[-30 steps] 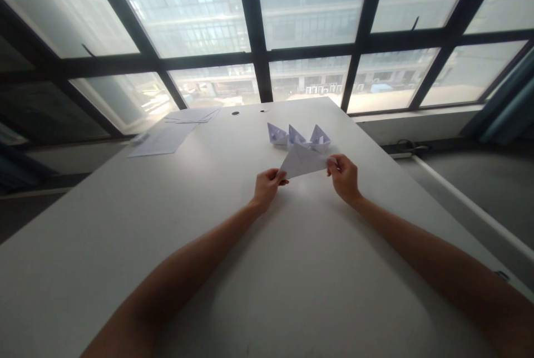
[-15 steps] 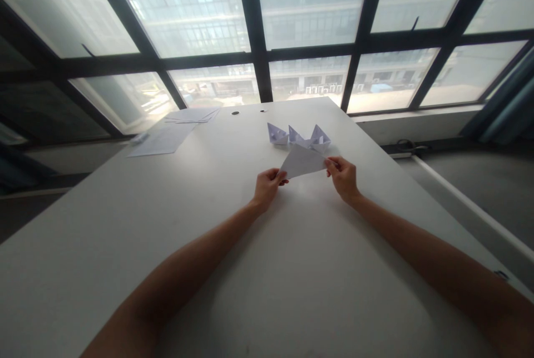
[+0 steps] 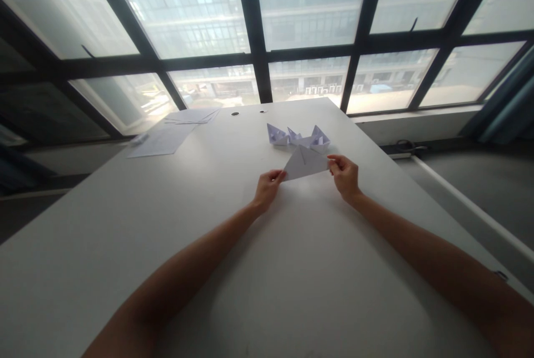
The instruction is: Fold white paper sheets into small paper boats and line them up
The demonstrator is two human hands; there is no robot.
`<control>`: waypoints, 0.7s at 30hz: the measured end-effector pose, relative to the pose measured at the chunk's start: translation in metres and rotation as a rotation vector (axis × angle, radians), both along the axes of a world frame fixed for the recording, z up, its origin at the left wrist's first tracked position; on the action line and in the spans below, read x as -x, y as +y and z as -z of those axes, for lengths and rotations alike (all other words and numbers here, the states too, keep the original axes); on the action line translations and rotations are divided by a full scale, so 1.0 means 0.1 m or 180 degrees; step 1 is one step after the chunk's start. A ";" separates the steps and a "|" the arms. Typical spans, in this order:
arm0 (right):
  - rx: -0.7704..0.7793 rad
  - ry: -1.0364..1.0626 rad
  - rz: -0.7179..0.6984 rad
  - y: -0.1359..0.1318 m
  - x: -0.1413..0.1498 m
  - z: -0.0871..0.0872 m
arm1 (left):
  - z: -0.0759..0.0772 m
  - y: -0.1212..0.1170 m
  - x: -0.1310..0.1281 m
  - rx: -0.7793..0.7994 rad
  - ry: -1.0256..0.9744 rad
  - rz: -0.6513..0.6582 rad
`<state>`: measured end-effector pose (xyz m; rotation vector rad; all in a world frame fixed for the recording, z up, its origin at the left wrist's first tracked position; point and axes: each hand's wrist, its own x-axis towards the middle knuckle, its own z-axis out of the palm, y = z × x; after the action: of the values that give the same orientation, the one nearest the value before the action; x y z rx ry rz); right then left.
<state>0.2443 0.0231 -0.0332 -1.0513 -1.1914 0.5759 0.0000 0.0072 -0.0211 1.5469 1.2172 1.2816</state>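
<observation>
A folded white paper (image 3: 305,165), roughly triangular with a slit-like fold line running down from its top, is held just above the table. My left hand (image 3: 267,187) pinches its lower left corner between thumb and fingers. At the right corner, my right hand (image 3: 345,175) has its curled fingers closed on the paper's edge. Just beyond the paper stand three folded paper boats: a left boat (image 3: 277,135), a middle boat (image 3: 293,136) and a right boat (image 3: 320,140). The held paper overlaps the lower part of the boats in view.
Loose white sheets (image 3: 156,143) lie at the far left of the white table (image 3: 133,224). Two small dark holes, one a round hole (image 3: 235,113), sit near the far edge. Large windows (image 3: 308,7) rise behind, and a pale bar (image 3: 471,199) runs along the floor at right.
The paper's visible face has gone from plain to one with a fold line at the top. My right hand has shifted slightly right, and its index finger is more extended.
</observation>
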 end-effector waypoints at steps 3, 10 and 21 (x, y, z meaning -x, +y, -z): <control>0.0071 -0.0120 0.0069 0.02 -0.01 0.02 | 0.00 0.01 0.01 -0.0042 0.0426 0.0052; 0.0770 -0.1491 0.0124 -0.01 -0.02 0.04 | -0.02 -0.01 0.05 -0.0313 0.2491 -0.0186; 0.0741 -0.3693 0.0638 -0.18 0.06 -0.06 | -0.06 -0.10 0.07 -0.1143 0.3560 -0.0078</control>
<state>0.2385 0.0054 -0.0274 -1.7733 -1.9933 -0.1333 -0.0066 -0.0029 -0.0149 2.6791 1.6869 0.5927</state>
